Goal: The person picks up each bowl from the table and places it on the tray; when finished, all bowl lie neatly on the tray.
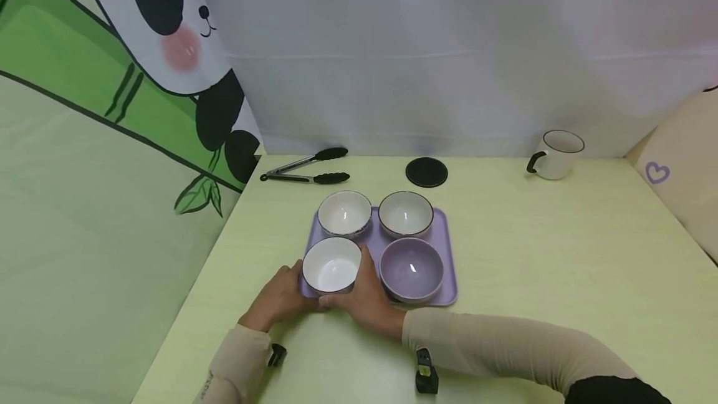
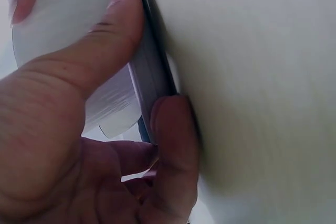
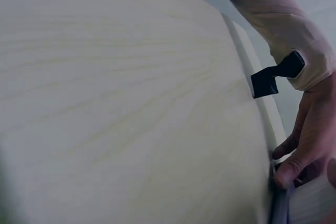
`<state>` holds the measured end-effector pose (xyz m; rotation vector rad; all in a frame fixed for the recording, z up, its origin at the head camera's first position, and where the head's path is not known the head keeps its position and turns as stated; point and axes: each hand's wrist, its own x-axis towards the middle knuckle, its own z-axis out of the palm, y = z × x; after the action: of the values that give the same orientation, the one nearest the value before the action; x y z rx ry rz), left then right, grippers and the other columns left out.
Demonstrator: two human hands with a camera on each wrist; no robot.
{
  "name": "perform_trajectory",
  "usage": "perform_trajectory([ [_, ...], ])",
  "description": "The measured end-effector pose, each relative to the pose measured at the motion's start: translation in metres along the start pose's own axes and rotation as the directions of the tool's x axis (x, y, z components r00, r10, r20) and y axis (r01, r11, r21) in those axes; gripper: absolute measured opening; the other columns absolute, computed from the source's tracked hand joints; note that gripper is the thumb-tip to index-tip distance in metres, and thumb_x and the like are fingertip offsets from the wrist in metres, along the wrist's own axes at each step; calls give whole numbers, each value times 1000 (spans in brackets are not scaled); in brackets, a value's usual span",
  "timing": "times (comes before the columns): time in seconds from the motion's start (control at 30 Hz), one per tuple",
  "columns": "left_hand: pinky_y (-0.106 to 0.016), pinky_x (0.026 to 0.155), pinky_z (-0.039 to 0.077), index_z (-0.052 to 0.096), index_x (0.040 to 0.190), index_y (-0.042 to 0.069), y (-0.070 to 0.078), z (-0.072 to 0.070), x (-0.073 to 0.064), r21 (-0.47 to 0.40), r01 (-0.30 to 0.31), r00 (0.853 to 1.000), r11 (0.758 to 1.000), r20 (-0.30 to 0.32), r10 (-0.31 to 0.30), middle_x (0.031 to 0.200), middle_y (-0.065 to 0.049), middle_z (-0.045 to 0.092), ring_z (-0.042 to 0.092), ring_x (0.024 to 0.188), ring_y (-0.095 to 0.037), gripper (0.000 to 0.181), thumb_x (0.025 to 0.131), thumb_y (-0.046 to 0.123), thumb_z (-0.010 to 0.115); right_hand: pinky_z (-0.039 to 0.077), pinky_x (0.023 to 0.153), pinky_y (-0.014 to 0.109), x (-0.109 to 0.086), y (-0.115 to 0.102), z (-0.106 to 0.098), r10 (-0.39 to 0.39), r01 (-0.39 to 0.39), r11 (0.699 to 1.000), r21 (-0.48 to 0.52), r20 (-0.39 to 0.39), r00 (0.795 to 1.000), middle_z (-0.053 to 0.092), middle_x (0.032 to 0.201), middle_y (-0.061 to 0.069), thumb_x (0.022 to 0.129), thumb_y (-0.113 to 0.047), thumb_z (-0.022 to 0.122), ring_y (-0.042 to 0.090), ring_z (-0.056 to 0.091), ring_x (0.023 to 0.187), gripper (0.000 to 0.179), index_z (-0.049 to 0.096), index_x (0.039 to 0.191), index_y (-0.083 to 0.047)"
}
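Observation:
A lilac tray [image 1: 443,223] carries two white bowls at the back, a white bowl [image 1: 332,264] at the front left and a purple bowl [image 1: 412,270] at the front right. My left hand [image 1: 283,298] grips the tray's front left corner. In the left wrist view, its thumb lies over the tray rim [image 2: 152,77], and fingers curl against the outer side. My right hand [image 1: 367,295] holds the front left white bowl, with fingers along its right side and the thumb at its front. A fingertip of that hand touches the bowl's side in the left wrist view.
Black-tipped tongs [image 1: 305,167] and a round black coaster [image 1: 426,171] lie behind the tray. A white mug [image 1: 555,154] with a black handle stands at the back right. A white cloth [image 1: 426,80] hangs behind the pale table [image 1: 561,254].

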<state>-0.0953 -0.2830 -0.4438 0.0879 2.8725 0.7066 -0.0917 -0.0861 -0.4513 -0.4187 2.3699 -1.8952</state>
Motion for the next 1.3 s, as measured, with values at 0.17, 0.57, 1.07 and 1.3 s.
perform_trajectory([
  [0.17,-47,84,50,52,136,-6,-3,1,-1,-11,11,1000,1000,8,-11,99,-14,60,56,93,-26,100,62,48,93,26,114,49,0,-3,1,-6,10,994,-108,39,999,24,153,28,72,-13,91,38,32,139,119,8,155,7],
  [0.57,-48,84,50,52,136,-7,-2,1,-2,-51,26,999,998,23,-25,98,-13,59,55,89,-25,102,59,43,96,23,115,51,-6,-4,-1,-57,71,967,-243,63,996,12,157,32,81,-2,81,42,19,145,105,7,155,10],
  [1.07,-50,88,49,45,143,-8,-6,0,-3,-41,80,996,996,49,-78,104,-16,57,57,93,-28,107,63,44,94,21,116,51,-9,-40,-20,-90,149,949,-279,214,973,2,164,23,89,-25,75,31,6,151,97,12,157,2],
  [1.3,-50,89,48,46,142,-7,-6,-3,-4,-70,66,997,995,45,-63,101,-15,56,56,92,-27,108,60,42,96,20,117,48,-8,-61,-68,-127,218,913,-345,267,955,8,166,15,91,-32,73,25,9,151,88,22,157,-3],
])
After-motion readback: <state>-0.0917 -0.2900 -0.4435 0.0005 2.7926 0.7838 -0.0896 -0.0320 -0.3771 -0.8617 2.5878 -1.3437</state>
